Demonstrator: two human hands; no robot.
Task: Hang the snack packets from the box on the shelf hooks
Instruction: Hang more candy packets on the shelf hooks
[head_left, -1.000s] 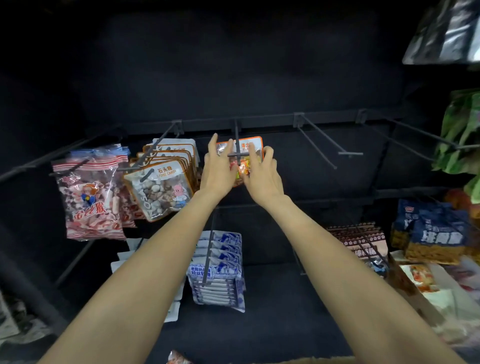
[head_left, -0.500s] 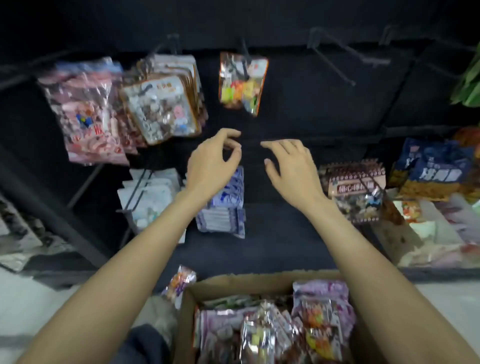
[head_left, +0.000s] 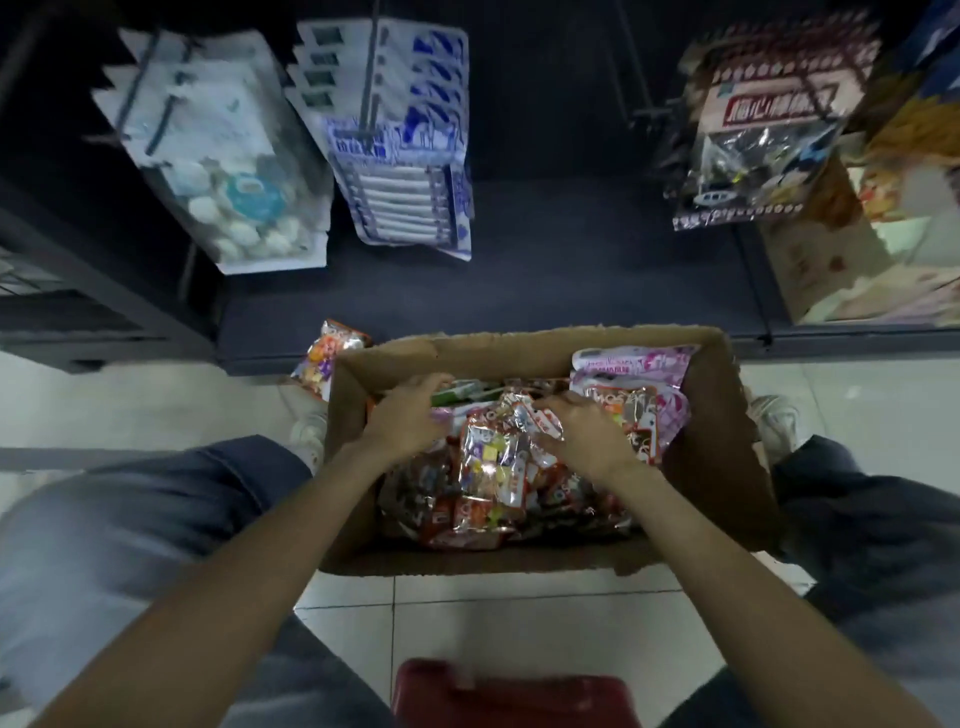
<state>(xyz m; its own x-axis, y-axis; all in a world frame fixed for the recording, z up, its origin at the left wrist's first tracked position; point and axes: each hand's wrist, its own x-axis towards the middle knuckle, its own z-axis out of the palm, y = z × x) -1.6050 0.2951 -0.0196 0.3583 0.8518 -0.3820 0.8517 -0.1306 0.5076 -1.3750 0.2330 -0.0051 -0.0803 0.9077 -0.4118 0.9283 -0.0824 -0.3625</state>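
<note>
An open cardboard box (head_left: 524, 340) stands on the floor between my knees, full of shiny snack packets. My right hand (head_left: 584, 434) pinches the top edge of a shiny orange snack packet (head_left: 491, 462) lying on the pile. My left hand (head_left: 408, 415) rests in the box's left part with bent fingers over a green packet (head_left: 460, 394); whether it grips anything is unclear. Pink packets (head_left: 641, 364) lean against the far right wall of the box.
On the lower hooks hang white packs (head_left: 223, 156), blue-and-white packs (head_left: 405, 156) and a dark pack (head_left: 753, 135). One loose packet (head_left: 332, 356) lies on the floor at the box's left corner. A red stool (head_left: 514, 696) is beneath me. Boxed goods (head_left: 883, 218) fill the shelf's right side.
My hands have left the packet hung on the upper hook and dropped into the box. My view has tilted down from the shelf to the box.
</note>
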